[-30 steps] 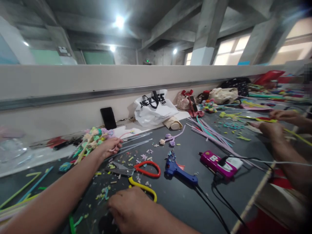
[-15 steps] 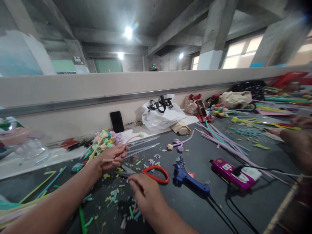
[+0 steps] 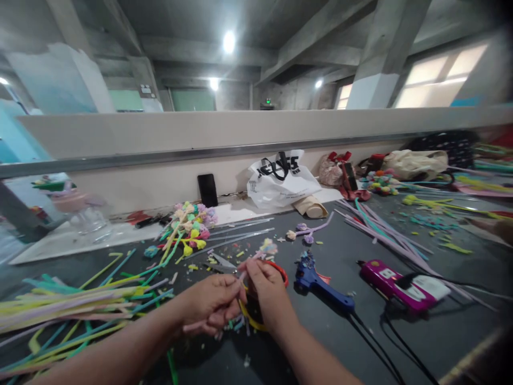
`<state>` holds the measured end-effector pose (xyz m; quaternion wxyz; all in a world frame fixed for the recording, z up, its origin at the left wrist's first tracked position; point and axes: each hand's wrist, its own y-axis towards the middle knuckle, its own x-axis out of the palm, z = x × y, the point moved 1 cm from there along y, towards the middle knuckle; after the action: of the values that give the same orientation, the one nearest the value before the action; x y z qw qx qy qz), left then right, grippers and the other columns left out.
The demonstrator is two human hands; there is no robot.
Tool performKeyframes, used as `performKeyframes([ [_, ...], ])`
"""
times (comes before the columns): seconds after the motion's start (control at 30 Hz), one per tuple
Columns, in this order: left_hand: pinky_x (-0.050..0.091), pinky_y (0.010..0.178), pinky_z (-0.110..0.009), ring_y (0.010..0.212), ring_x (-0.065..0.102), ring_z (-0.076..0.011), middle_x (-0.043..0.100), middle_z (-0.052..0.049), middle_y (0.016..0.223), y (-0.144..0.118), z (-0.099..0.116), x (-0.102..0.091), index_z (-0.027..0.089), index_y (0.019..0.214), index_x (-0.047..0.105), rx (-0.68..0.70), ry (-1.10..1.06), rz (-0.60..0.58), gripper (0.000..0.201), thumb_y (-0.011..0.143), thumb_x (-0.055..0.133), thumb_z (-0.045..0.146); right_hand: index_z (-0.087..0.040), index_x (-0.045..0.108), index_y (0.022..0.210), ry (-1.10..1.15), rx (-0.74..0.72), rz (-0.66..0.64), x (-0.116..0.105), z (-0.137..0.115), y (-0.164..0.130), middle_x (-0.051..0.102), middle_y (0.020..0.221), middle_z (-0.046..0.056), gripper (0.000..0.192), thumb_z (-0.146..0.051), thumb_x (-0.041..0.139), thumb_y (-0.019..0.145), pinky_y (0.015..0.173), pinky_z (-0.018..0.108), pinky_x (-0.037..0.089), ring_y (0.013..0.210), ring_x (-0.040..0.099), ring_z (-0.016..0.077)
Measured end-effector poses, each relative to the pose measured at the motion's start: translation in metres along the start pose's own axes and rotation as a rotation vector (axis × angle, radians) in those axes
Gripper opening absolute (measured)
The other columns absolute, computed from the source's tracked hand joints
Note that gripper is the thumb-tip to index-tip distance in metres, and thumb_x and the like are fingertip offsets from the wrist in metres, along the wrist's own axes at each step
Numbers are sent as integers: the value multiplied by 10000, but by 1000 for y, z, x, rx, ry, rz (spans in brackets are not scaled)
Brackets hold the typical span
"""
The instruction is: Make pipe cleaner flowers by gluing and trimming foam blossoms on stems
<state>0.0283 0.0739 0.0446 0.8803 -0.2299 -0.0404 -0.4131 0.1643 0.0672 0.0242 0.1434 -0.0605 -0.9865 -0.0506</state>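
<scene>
Both hands are close together over the middle of the dark table. My left hand (image 3: 218,305) is closed around a pink pipe cleaner (image 3: 194,327), whose tail sticks out below the fingers. The fingertips of my right hand (image 3: 266,289) pinch the same pipe cleaner higher up. A small pastel tuft (image 3: 268,246) shows just beyond those fingertips, at the stem's upper end. Scissors (image 3: 224,262) lie behind and under my right hand, their blades pointing left and a red handle partly hidden. A yellow loop (image 3: 254,321) shows beneath the hand.
A blue glue gun (image 3: 324,291) and a magenta power strip (image 3: 401,283) with cords lie to the right. Loose pipe cleaners (image 3: 80,310) cover the left side. Fuzzy flowers (image 3: 190,222), a phone (image 3: 207,190) and a white bag (image 3: 280,179) stand along the wall. Another person's hand (image 3: 497,230) is far right.
My left hand has come right and nearer with the pink pipe cleaner. My right hand has moved up from beside the scissors and now grips the stem too. The view has turned left.
</scene>
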Motion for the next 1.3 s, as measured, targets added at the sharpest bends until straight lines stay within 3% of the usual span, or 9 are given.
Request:
performKeyframes([
  [0.13,239,320,-149,309,272,-52,409,75,453,-10,-11,10,199,778,493,96,376,133,302,857,357,457,-148,550,612,116,82,12,-4,-2,3,307,412,-97,369,-502,605,700,373,166,136,367,211,37],
  [0.27,420,659,-206,689,556,-130,583,-9,724,-27,-12,17,198,801,567,384,1026,163,217,853,367,264,-153,516,567,91,161,45,-3,-5,5,333,426,-85,385,-506,626,673,386,158,162,383,236,38],
  [0.37,422,695,-229,787,584,-179,627,-42,848,-36,-13,19,201,879,581,341,1218,141,204,821,385,216,-152,522,569,48,180,49,-3,-7,3,334,439,-81,392,-516,625,668,391,153,174,396,238,38],
  [0.47,405,604,-204,688,571,-154,613,-20,746,-39,-16,17,186,836,606,252,1089,136,202,817,418,255,-147,541,583,-41,138,10,-5,-6,3,335,452,-76,403,-532,621,673,398,155,185,413,252,44],
  [0.7,271,395,-151,412,373,-42,543,23,583,-25,-26,9,147,728,579,196,263,226,272,746,545,416,-153,614,619,-394,-22,-266,2,7,0,472,535,-22,400,-526,548,748,479,200,346,518,435,109],
  [0.87,254,315,-155,328,381,-42,549,26,514,-22,-20,4,159,648,527,108,-15,281,313,664,597,464,-182,666,825,-369,55,-327,6,11,-3,603,628,17,376,-520,511,778,521,242,441,566,552,159],
  [1.1,274,324,-154,346,403,-34,529,48,521,-19,-2,-63,143,656,519,270,-19,572,260,685,606,386,-226,690,898,-571,-89,-226,1,17,3,680,762,40,301,-458,570,749,684,249,500,800,629,217],
  [1.2,272,335,-148,348,390,-23,512,60,542,-18,-1,-96,137,701,519,256,-18,653,214,759,563,338,-247,698,867,-701,-148,-238,0,18,4,697,849,34,274,-447,551,752,698,232,500,832,634,218],
  [1.3,427,461,-198,503,520,-66,583,7,718,-17,-5,-116,124,873,557,182,-28,695,196,835,506,309,-258,697,887,-782,-170,-276,0,19,3,706,806,32,295,-457,522,757,620,225,511,743,650,212],
])
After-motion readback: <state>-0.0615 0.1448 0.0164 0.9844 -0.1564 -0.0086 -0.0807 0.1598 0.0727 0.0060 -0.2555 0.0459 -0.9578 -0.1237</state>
